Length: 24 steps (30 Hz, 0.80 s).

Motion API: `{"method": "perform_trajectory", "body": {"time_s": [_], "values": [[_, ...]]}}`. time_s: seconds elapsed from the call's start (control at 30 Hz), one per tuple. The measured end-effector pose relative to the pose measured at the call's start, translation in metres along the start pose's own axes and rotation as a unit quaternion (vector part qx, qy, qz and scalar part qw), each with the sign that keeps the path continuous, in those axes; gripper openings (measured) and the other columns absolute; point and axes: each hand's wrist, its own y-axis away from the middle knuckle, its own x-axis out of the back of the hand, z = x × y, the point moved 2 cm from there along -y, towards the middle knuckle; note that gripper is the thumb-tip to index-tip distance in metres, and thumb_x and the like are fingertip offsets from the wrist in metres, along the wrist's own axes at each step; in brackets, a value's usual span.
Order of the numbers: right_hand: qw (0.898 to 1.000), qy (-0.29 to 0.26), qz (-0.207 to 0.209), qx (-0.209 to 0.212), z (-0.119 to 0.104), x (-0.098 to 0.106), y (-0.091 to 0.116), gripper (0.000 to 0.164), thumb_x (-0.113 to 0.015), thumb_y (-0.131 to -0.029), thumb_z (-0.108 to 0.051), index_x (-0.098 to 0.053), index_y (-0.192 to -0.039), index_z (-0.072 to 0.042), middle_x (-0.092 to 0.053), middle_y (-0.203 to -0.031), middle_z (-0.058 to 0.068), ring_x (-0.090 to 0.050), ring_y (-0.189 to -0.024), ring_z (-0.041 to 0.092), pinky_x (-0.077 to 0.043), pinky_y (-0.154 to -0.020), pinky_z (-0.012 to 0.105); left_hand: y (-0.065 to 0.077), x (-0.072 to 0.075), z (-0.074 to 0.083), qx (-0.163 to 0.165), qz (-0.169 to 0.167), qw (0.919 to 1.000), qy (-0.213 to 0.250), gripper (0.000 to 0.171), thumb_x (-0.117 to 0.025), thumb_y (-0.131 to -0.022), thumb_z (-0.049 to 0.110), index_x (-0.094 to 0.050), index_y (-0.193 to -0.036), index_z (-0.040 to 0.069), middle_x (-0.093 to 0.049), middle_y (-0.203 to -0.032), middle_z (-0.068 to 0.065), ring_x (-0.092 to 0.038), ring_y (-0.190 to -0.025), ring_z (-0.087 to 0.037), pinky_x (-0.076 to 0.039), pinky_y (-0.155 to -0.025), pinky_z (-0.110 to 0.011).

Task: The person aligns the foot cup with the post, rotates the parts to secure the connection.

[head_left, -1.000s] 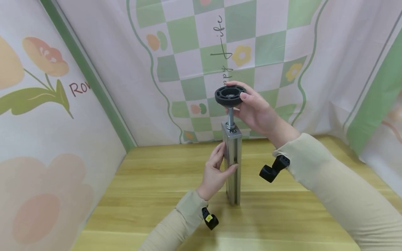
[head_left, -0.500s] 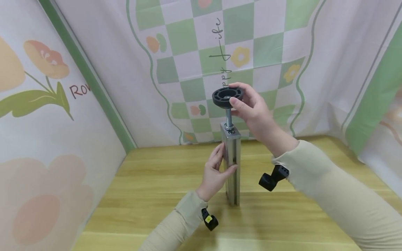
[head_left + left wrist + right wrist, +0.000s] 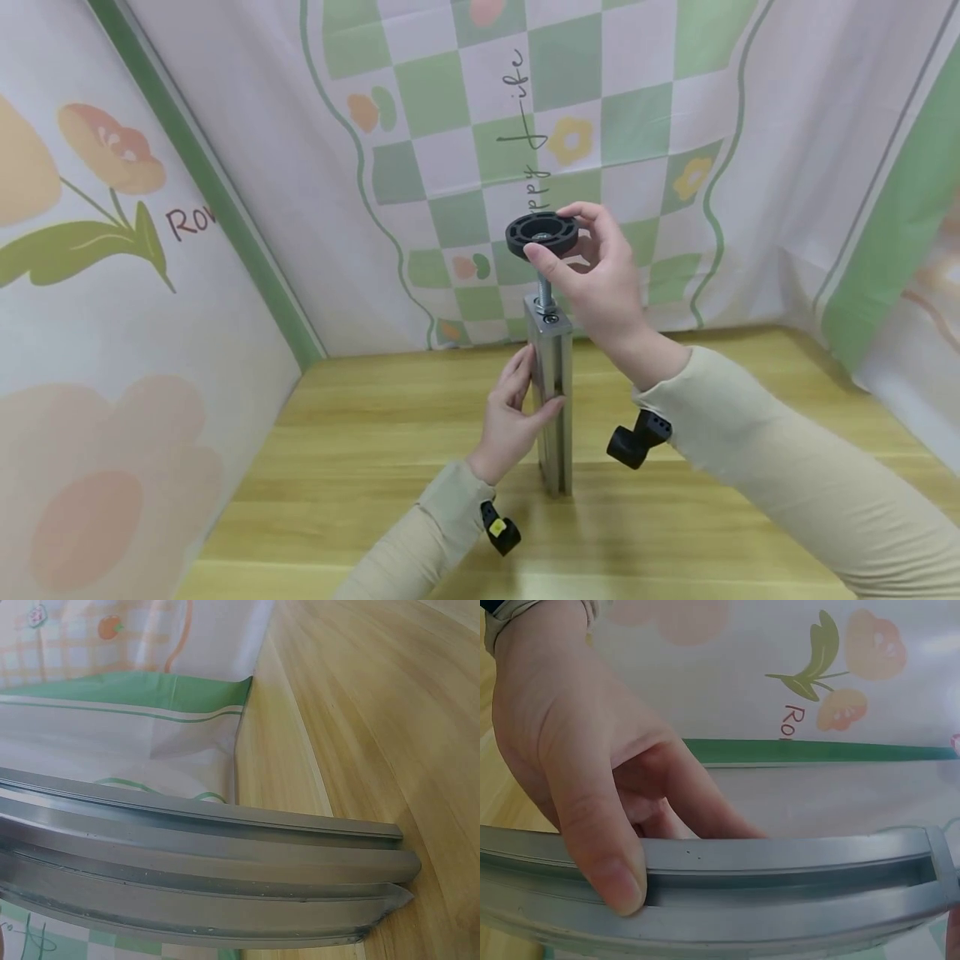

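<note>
In the head view a silver slotted aluminium profile (image 3: pixel 553 454) stands upright on the wooden table. A threaded bolt (image 3: pixel 544 293) with a nut rises from its top end plate and carries a round black levelling foot (image 3: pixel 516 241). My left hand (image 3: pixel 504 432) grips the profile about halfway up, thumb across the front. The right wrist view shows that left thumb (image 3: pixel 607 855) lying over the profile's slot. My right hand (image 3: pixel 609 287) pinches the levelling foot's rim, thumb on the near side and fingers on the far side. In the left wrist view the profile's lower end (image 3: pixel 360 862) meets the table.
The wooden tabletop (image 3: pixel 322 442) spreads around the profile. A patterned curtain (image 3: pixel 427 158) hangs behind it, and a floral curtain (image 3: pixel 97 333) lines the left side. Small black cameras sit at both cuffs, the right one (image 3: pixel 628 446) near the profile.
My right hand has turned around the foot: its thumb has swung left across the near rim, and the wrist has come slightly down. My left hand keeps its grip in place.
</note>
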Motion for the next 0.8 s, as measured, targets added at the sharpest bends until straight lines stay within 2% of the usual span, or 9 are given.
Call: {"method": "perform_trajectory", "body": {"time_s": [0.17,0.37,0.47,0.57,0.67,0.73,0.8], "values": [[0.999,0.017,0.022,0.017,-0.002,-0.004,0.002,0.044,-0.072,-0.083,-0.011,-0.046,-0.119,-0.002,-0.056,-0.099,-0.004,-0.058,-0.074,0.007,-0.052,-0.062,0.014,0.001,0.0,0.0,0.004,-0.001,1.0,0.0,0.07,-0.063,-0.084,-0.01,-0.024,-0.143,-0.009,-0.027,-0.148,-0.026,-0.032,-0.136,-0.037,-0.027,-0.114,-0.027],[1.0,0.008,0.013,0.027,-0.001,-0.003,0.002,0.045,-0.069,-0.084,-0.007,-0.044,-0.12,0.0,-0.053,-0.107,-0.004,-0.056,-0.077,0.006,-0.052,-0.065,0.014,0.001,0.0,0.0,0.008,-0.002,1.0,-0.001,0.07,-0.064,-0.084,-0.009,-0.025,-0.143,-0.008,-0.026,-0.149,-0.026,-0.031,-0.137,-0.036,-0.027,-0.114,-0.028],[0.999,-0.025,0.0,0.041,0.002,-0.001,0.001,0.039,-0.061,-0.087,-0.008,-0.044,-0.122,-0.002,-0.051,-0.112,0.001,-0.055,-0.081,0.008,-0.051,-0.07,0.014,0.001,0.0,0.0,0.009,-0.001,1.0,0.002,0.07,-0.064,-0.084,-0.01,-0.025,-0.143,-0.008,-0.026,-0.149,-0.026,-0.031,-0.137,-0.037,-0.027,-0.114,-0.028],[0.994,-0.093,-0.025,0.043,0.004,0.0,-0.005,0.036,-0.048,-0.09,-0.013,-0.042,-0.125,-0.005,-0.05,-0.114,0.006,-0.056,-0.087,0.011,-0.051,-0.077,0.017,0.001,0.0,-0.001,0.017,-0.001,0.9998,0.006,0.071,-0.063,-0.083,-0.012,-0.025,-0.142,-0.009,-0.026,-0.149,-0.025,-0.031,-0.138,-0.035,-0.027,-0.114,-0.028],[0.981,-0.175,-0.085,0.018,0.005,0.002,-0.017,0.035,-0.041,-0.093,-0.02,-0.04,-0.127,-0.008,-0.05,-0.113,0.008,-0.057,-0.095,0.014,-0.05,-0.085,0.021,0.001,0.0,-0.001,0.024,0.0,0.9997,0.006,0.07,-0.063,-0.083,-0.011,-0.026,-0.143,-0.008,-0.026,-0.15,-0.024,-0.031,-0.138,-0.034,-0.027,-0.114,-0.028],[0.965,-0.221,-0.138,-0.012,0.006,0.002,-0.024,0.036,-0.041,-0.095,-0.026,-0.04,-0.127,-0.01,-0.052,-0.113,0.006,-0.057,-0.099,0.015,-0.049,-0.088,0.023,0.001,0.0,-0.001,0.023,0.001,0.9997,0.004,0.07,-0.063,-0.084,-0.01,-0.026,-0.142,-0.009,-0.026,-0.15,-0.024,-0.031,-0.138,-0.034,-0.027,-0.115,-0.029],[0.944,-0.262,-0.197,-0.034,0.009,0.003,-0.03,0.035,-0.042,-0.097,-0.032,-0.043,-0.125,-0.012,-0.055,-0.112,0.004,-0.056,-0.1,0.014,-0.049,-0.089,0.026,0.001,0.001,-0.001,0.021,0.001,0.9998,0.004,0.069,-0.064,-0.084,-0.01,-0.027,-0.142,-0.009,-0.026,-0.149,-0.024,-0.031,-0.138,-0.035,-0.027,-0.115,-0.029]]}}
